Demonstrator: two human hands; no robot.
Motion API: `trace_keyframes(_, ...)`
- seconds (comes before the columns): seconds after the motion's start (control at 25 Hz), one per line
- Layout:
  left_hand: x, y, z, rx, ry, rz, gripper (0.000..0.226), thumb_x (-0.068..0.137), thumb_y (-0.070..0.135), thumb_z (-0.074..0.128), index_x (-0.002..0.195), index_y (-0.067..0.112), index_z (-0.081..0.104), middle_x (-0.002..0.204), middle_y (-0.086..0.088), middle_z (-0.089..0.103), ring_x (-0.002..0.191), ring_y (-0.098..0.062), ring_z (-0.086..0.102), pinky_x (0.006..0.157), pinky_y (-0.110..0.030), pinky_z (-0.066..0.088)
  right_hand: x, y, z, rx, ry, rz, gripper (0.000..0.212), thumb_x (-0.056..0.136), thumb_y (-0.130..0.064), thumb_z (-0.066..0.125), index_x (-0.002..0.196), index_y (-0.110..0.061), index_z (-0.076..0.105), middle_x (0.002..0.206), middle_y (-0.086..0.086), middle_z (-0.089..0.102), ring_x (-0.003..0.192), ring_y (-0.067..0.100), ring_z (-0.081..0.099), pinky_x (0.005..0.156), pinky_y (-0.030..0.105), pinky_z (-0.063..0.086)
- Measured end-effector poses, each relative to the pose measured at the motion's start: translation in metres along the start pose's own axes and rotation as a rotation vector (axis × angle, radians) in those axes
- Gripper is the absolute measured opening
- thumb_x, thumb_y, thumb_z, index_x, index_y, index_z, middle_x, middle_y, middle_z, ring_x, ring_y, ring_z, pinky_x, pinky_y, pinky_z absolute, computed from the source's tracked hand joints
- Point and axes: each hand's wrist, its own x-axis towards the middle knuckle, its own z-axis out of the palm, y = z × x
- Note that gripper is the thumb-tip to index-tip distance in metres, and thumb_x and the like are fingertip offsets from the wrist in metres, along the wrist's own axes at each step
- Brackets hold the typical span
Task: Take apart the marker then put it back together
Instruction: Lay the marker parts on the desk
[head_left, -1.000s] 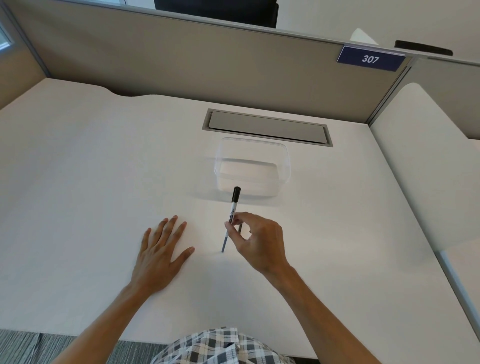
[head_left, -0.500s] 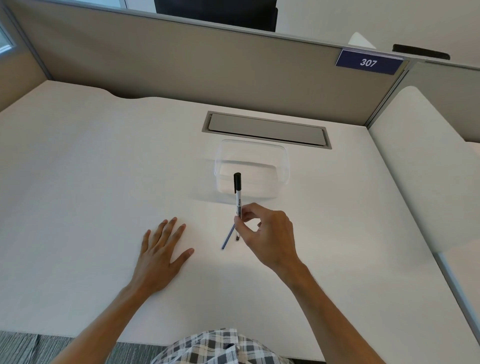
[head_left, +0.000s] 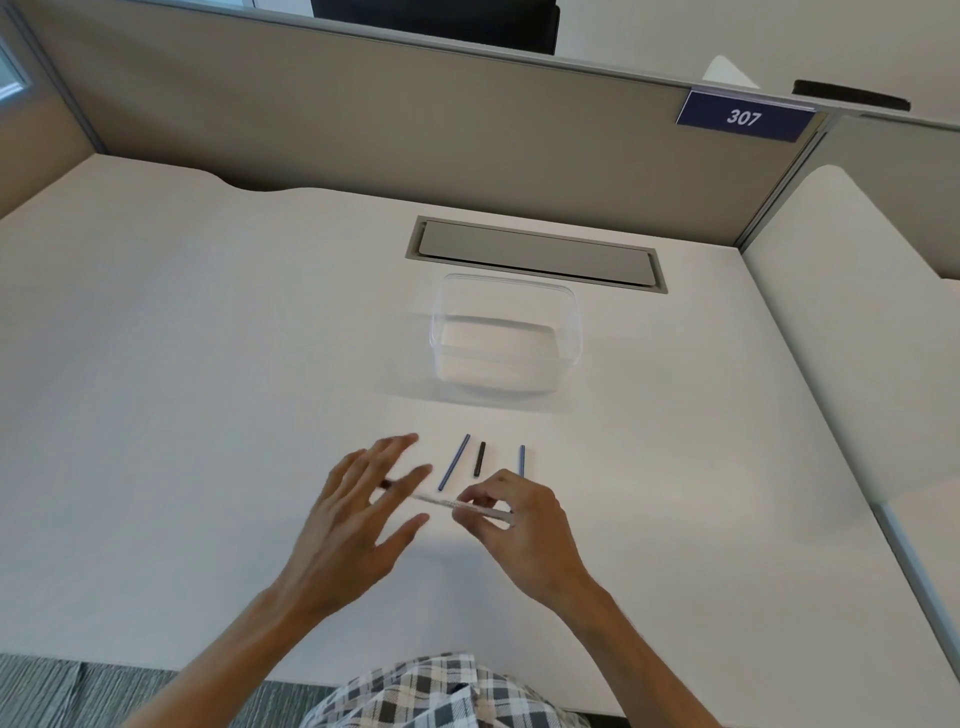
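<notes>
**Marker barrel held over counter, parts laid out beyond**

Barrel (head_left: 457, 505): pale, thin, held just above the counter (head_left: 182, 364) between the two hands. Long axis runs nearly left-right, left end slightly farther from the person. Dark tip (head_left: 385, 484) points left and shows between the left fingers.

Right hand (head_left: 519, 535): grip clamped on the barrel's right part, thumb and fingertips pinching it. The barrel's right end just shows past the fingers.

Left hand (head_left: 358, 514): fingers spread apart, blurred, at the barrel's tip end. Cannot tell whether any finger touches the barrel.

Loose parts on the counter, just beyond the hands, side by side and apart from each other:
- left blue rod (head_left: 454, 462), long axis tilted, far end leaning right.
- black piece (head_left: 479, 459), short, nearly straight away from the person, between the two rods.
- right blue rod (head_left: 522, 460), pointing straight away; near end hidden behind the right hand.

Tub (head_left: 506, 291): clear plastic, open top, standing beyond the parts. Nothing visible inside it.

Beyond the tub, a grey hatch (head_left: 535, 254) set flush in the counter. Partition (head_left: 363, 130) behind carries a blue tag (head_left: 744, 118) reading 307.
</notes>
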Motion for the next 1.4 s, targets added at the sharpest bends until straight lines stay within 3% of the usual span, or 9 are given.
trace_keyframes(0.08, 0.0, 0.004, 0.001, -0.028, -0.083, 0.081, 0.036, 0.093, 0.041, 0.052, 0.121, 0.022, 0.063, 0.139, 0.001, 0.055, 0.128, -0.016, 0.049, 0.106, -0.038, 0.039, 0.0, -0.001, 0.003, 0.077, -0.08, -0.002, 0.014, 0.084, -0.035, 0.076, 0.096, -0.027, 0.075, 0.095, -0.013, 0.071, 0.088, 0.003, 0.066, 0.07, 0.011, 0.043)
trace_keyframes(0.16, -0.003, 0.004, 0.002, -0.051, -0.097, 0.109, 0.027, 0.095, 0.037, 0.049, 0.109, 0.023, 0.067, 0.115, 0.007, 0.069, 0.11, -0.01, 0.061, 0.102, -0.035, 0.04, 0.001, -0.002, 0.007, 0.108, -0.125, -0.009, 0.017, 0.085, -0.036, 0.075, 0.099, -0.026, 0.075, 0.098, -0.013, 0.072, 0.09, 0.002, 0.065, 0.068, 0.008, 0.04)
trace_keyframes(0.4, -0.01, -0.01, -0.001, -0.002, -0.044, 0.001, 0.029, 0.093, 0.034, 0.047, 0.093, 0.018, 0.071, 0.093, 0.008, 0.074, 0.077, -0.011, 0.068, 0.105, -0.03, 0.036, 0.02, -0.005, 0.001, 0.208, -0.16, -0.001, 0.02, 0.093, -0.039, 0.062, 0.108, -0.028, 0.071, 0.102, -0.012, 0.072, 0.097, 0.004, 0.063, 0.08, 0.016, 0.045)
trace_keyframes(0.48, -0.013, -0.017, -0.003, 0.013, -0.026, -0.039, 0.031, 0.093, 0.035, 0.046, 0.092, 0.017, 0.071, 0.091, 0.008, 0.074, 0.074, -0.013, 0.068, 0.106, -0.026, 0.032, 0.038, 0.007, 0.002, 0.005, -0.081, -0.049, 0.021, 0.096, -0.027, 0.055, 0.112, -0.027, 0.069, 0.109, -0.01, 0.071, 0.102, 0.007, 0.062, 0.087, 0.023, 0.045)
trace_keyframes(0.6, -0.019, -0.026, -0.006, 0.023, -0.019, -0.072, 0.032, 0.093, 0.035, 0.045, 0.092, 0.017, 0.071, 0.091, 0.008, 0.074, 0.074, -0.013, 0.069, 0.107, -0.028, 0.029, 0.064, 0.028, 0.012, -0.404, -0.083, -0.208, 0.029, 0.09, -0.01, 0.056, 0.114, -0.021, 0.069, 0.118, -0.003, 0.067, 0.111, 0.02, 0.06, 0.087, 0.03, 0.04)
trace_keyframes(0.76, -0.024, -0.032, -0.007, 0.058, -0.017, -0.101, 0.034, 0.092, 0.034, 0.044, 0.094, 0.017, 0.072, 0.094, 0.003, 0.075, 0.089, -0.011, 0.07, 0.105, -0.039, 0.033, 0.084, 0.04, 0.024, -0.571, -0.138, -0.35, 0.027, 0.084, -0.007, 0.065, 0.107, -0.018, 0.073, 0.121, 0.003, 0.066, 0.115, 0.024, 0.06, 0.091, 0.037, 0.043)
trace_keyframes(0.96, -0.024, -0.039, -0.009, 0.08, -0.017, -0.114, 0.034, 0.093, 0.034, 0.041, 0.094, 0.018, 0.071, 0.095, 0.008, 0.074, 0.107, -0.012, 0.065, 0.107, -0.04, 0.031, 0.097, 0.046, 0.031, -0.575, -0.113, -0.491, 0.005, 0.083, -0.011, 0.073, 0.086, -0.016, 0.073, 0.104, 0.002, 0.07, 0.101, 0.025, 0.066, 0.084, 0.037, 0.047)
trace_keyframes(1.16, -0.021, -0.045, -0.01, 0.114, -0.011, -0.143, 0.043, 0.097, 0.04, 0.035, 0.095, 0.019, 0.072, 0.093, 0.009, 0.074, 0.107, -0.012, 0.063, 0.11, -0.042, 0.026, 0.113, 0.04, 0.009, -0.515, -0.06, -0.504, 0.008, 0.089, -0.018, 0.065, 0.092, -0.015, 0.071, 0.096, -0.001, 0.073, 0.093, 0.024, 0.066, 0.087, 0.035, 0.037)
trace_keyframes(1.4, -0.015, -0.049, -0.013, 0.116, 0.014, -0.126, 0.052, 0.099, 0.047, 0.028, 0.092, 0.021, 0.072, 0.089, 0.01, 0.073, 0.103, -0.01, 0.062, 0.11, -0.04, 0.023, 0.166, 0.014, -0.055, -0.553, 0.19, -0.4, 0.008, 0.089, -0.02, 0.066, 0.092, -0.017, 0.073, 0.089, 0.001, 0.074, 0.086, 0.028, 0.065, 0.078, 0.038, 0.041)
